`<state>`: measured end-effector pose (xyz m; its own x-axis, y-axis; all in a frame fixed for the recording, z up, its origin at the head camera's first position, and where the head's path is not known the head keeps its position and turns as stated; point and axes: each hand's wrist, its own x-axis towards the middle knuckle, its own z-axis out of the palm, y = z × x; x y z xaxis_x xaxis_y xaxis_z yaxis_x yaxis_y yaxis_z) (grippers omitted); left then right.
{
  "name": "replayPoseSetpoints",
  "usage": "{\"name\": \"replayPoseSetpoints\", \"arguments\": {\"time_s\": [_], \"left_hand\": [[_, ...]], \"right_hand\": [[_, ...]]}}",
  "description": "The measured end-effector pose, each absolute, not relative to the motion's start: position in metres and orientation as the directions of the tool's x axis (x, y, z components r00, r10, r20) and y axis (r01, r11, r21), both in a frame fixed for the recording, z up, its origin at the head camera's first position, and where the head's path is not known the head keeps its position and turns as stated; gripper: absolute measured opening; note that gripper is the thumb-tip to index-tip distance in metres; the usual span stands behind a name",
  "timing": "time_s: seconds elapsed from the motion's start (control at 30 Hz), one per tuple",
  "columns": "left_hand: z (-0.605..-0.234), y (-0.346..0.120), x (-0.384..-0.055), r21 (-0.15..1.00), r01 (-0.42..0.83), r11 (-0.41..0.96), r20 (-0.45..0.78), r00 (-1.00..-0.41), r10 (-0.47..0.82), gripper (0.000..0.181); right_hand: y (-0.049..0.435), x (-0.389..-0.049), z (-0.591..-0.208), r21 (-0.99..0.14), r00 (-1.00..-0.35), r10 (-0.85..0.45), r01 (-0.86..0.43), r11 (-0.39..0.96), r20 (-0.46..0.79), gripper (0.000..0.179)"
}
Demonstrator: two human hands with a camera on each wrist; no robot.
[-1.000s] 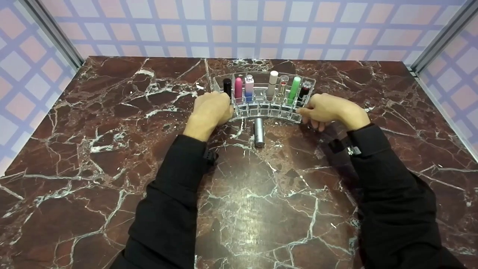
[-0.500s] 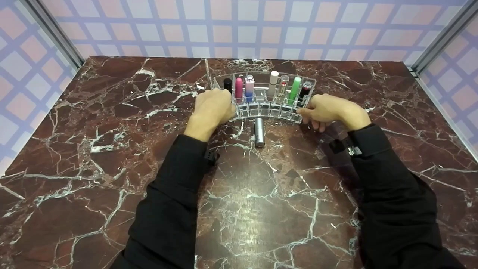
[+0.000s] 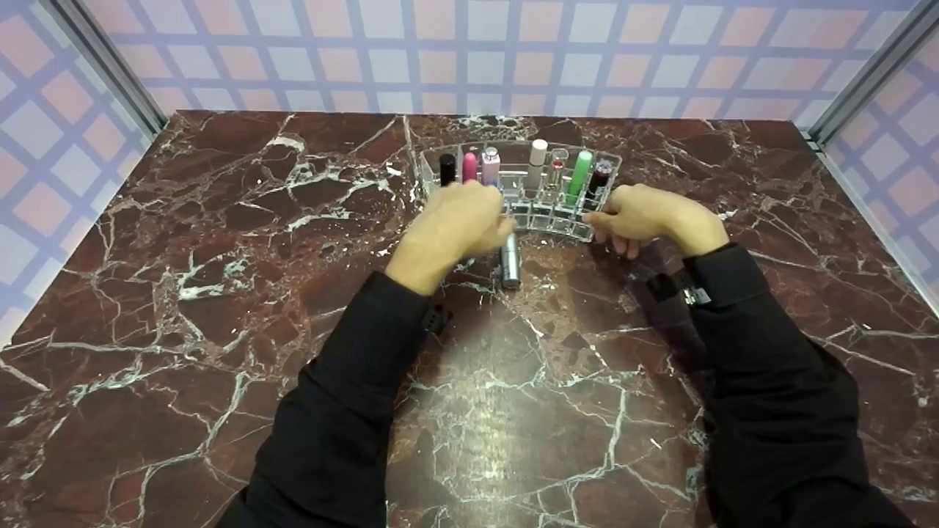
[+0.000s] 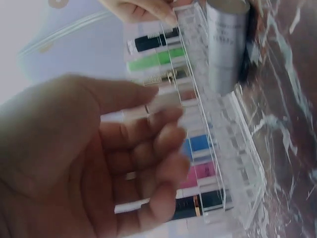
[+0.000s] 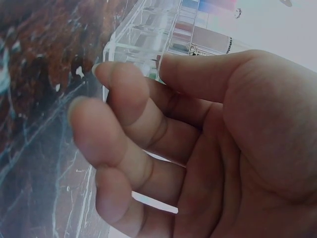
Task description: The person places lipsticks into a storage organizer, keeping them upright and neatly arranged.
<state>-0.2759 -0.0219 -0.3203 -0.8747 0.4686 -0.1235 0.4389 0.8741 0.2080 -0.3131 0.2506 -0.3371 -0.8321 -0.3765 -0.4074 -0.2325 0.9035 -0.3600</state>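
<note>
A clear tiered lipstick organizer [image 3: 540, 217] stands toward the back of the table. Upright in its rear row are a black tube [image 3: 447, 169], a pink one [image 3: 469, 166], a white-capped one [image 3: 538, 151], a green one [image 3: 580, 176] and several others. In front of it lies a silver cosmetic tube [image 3: 510, 270], lettered in the left wrist view. My left hand [image 3: 458, 220], fingers loosely bent and holding nothing, hovers over the organizer's left front, hiding the tube's far end in the head view. My right hand [image 3: 645, 216] pinches the organizer's right front corner between thumb and index finger.
The dark red marble-patterned table [image 3: 513, 411] spreads around the organizer. A checkered back wall [image 3: 484, 59] rises behind it, with side panels and metal posts [image 3: 866, 73] at both back corners.
My left hand has let go of the organizer's left end and moved right, toward the silver tube. The right hand and the organizer have stayed in place.
</note>
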Motion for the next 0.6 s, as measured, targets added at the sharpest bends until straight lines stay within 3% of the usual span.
{"name": "replayPoseSetpoints", "arguments": {"time_s": [0.1, 0.23, 0.6], "left_hand": [[-0.325, -0.016, -0.273, 0.258, 0.488, 0.834, -0.158, -0.830, 0.535, 0.036], [-0.332, -0.011, -0.274, 0.241, 0.526, 0.815, -0.167, -0.805, 0.569, 0.039], [-0.344, -0.010, -0.279, 0.141, 0.458, 0.878, -0.210, -0.853, 0.478, 0.047]], "right_hand": [[0.251, -0.313, -0.337, -0.360, -0.832, -0.376, -0.232, 0.904, -0.408, 0.049], [0.251, -0.313, -0.337, -0.352, -0.833, -0.362, -0.219, 0.910, -0.419, 0.049], [0.250, -0.313, -0.337, -0.353, -0.834, -0.362, -0.218, 0.910, -0.417, 0.049]]}}
